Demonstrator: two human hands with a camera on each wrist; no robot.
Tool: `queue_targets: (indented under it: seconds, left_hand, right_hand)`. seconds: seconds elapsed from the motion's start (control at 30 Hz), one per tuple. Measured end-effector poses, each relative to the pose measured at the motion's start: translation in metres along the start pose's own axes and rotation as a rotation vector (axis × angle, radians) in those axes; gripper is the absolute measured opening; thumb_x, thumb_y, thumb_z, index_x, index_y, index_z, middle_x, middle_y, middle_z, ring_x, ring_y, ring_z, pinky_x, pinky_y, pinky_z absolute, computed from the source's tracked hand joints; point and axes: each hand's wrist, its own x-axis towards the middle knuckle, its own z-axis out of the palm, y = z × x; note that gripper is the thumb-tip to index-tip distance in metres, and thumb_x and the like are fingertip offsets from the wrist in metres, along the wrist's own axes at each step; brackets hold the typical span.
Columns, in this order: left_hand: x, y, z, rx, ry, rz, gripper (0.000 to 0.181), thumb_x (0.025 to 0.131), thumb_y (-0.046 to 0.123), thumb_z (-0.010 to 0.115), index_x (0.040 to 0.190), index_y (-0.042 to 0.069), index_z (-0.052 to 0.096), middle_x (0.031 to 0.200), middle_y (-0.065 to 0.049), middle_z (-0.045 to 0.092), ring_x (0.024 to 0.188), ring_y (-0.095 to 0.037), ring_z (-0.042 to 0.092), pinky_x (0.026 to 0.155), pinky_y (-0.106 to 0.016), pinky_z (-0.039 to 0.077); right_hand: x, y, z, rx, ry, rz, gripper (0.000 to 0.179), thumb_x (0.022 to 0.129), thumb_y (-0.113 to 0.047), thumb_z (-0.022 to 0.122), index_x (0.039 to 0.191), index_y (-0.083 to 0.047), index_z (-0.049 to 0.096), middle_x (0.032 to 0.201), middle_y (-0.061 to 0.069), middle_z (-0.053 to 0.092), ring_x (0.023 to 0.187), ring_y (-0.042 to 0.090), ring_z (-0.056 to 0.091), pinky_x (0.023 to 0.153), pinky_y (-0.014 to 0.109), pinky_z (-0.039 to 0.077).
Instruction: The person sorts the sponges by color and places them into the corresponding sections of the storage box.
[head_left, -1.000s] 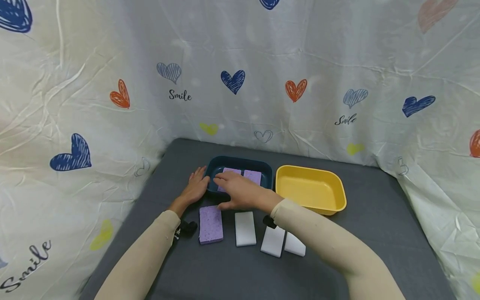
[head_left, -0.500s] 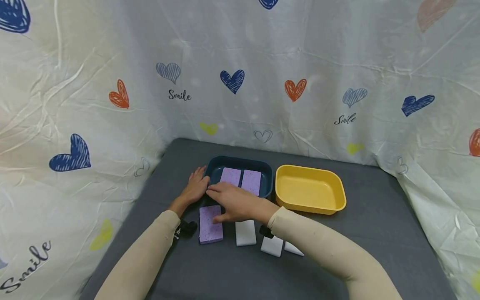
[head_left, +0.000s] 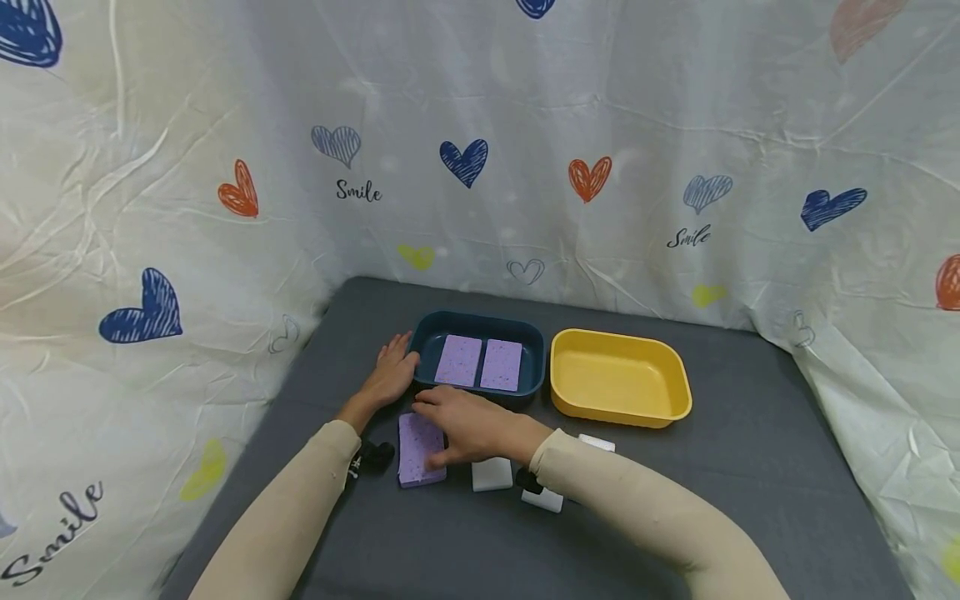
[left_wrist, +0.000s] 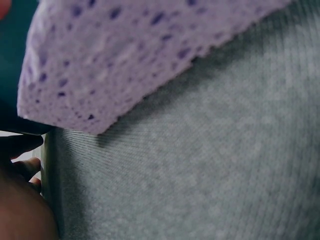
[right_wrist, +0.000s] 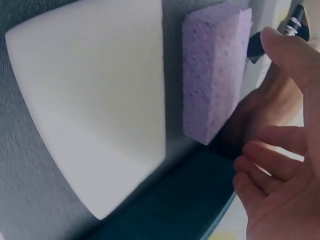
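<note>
My left hand [head_left: 388, 373] rests with straight fingers against the left end of the dark blue tub [head_left: 531, 373]. Inside that tub lie two purple sponges, one on the left [head_left: 459, 360] and one on the right [head_left: 501, 365]. A third purple sponge [head_left: 418, 446] lies on the table in front of the tub, its right part under my right hand [head_left: 476, 425]. In the right wrist view, the thumb and loosely bent fingers stand apart around this pitted sponge [right_wrist: 212, 75], seemingly without gripping it. Its lower edge also fills the top of the left wrist view.
To the right stands a yellow tub [head_left: 618, 375]. White foam blocks lie on the grey table, including one beside the right hand [head_left: 492, 476] and another partly under the right wrist [head_left: 543, 501]. A third white block [head_left: 597, 442] shows behind the right forearm. A printed curtain surrounds the table.
My right hand has drawn back from over the blue tub to above the purple sponge on the table, uncovering both sponges in the tub. The left hand has stayed in place.
</note>
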Motion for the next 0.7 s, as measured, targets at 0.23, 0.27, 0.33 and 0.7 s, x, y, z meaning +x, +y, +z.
queue_targets:
  seconds: [0.23, 0.27, 0.33, 0.7]
  left_hand:
    - [-0.003, 0.005, -0.002, -0.005, -0.013, -0.005, 0.079, 0.103, 0.032, 0.027, 0.171, -0.008, 0.022, 0.182, -0.025, 0.018, 0.172, -0.041, 0.003, 0.138, -0.058, -0.006]
    - [-0.003, 0.006, -0.002, -0.005, -0.015, -0.007, 0.078, 0.103, 0.032, 0.027, 0.171, -0.007, 0.021, 0.182, -0.025, 0.018, 0.172, -0.040, 0.002, 0.138, -0.058, -0.007]
    - [-0.004, 0.006, -0.002, -0.004, -0.019, -0.009, 0.078, 0.104, 0.032, 0.026, 0.171, -0.007, 0.021, 0.182, -0.024, 0.017, 0.172, -0.040, 0.001, 0.138, -0.058, -0.007]
    - [-0.005, 0.008, -0.001, -0.005, -0.011, -0.005, 0.078, 0.104, 0.032, 0.026, 0.171, -0.007, 0.022, 0.182, -0.024, 0.018, 0.172, -0.041, 0.002, 0.138, -0.057, -0.006]
  right_hand:
    - [-0.001, -0.001, 0.012, 0.026, -0.031, 0.025, 0.095, 0.090, -0.058, 0.086, 0.162, -0.007, 0.052, 0.169, 0.012, 0.049, 0.157, 0.024, 0.047, 0.131, 0.035, 0.039]
    - [-0.001, -0.001, 0.013, 0.024, -0.035, 0.025, 0.095, 0.089, -0.059, 0.086, 0.162, -0.007, 0.052, 0.169, 0.012, 0.049, 0.157, 0.024, 0.046, 0.131, 0.034, 0.039]
    - [-0.001, 0.000, 0.016, 0.033, -0.040, 0.030, 0.095, 0.089, -0.059, 0.086, 0.162, -0.008, 0.052, 0.169, 0.012, 0.049, 0.158, 0.023, 0.046, 0.131, 0.034, 0.038]
    - [-0.002, -0.001, 0.022, 0.065, -0.073, 0.035, 0.096, 0.088, -0.057, 0.088, 0.162, -0.009, 0.051, 0.171, 0.012, 0.047, 0.159, 0.026, 0.045, 0.132, 0.038, 0.037]
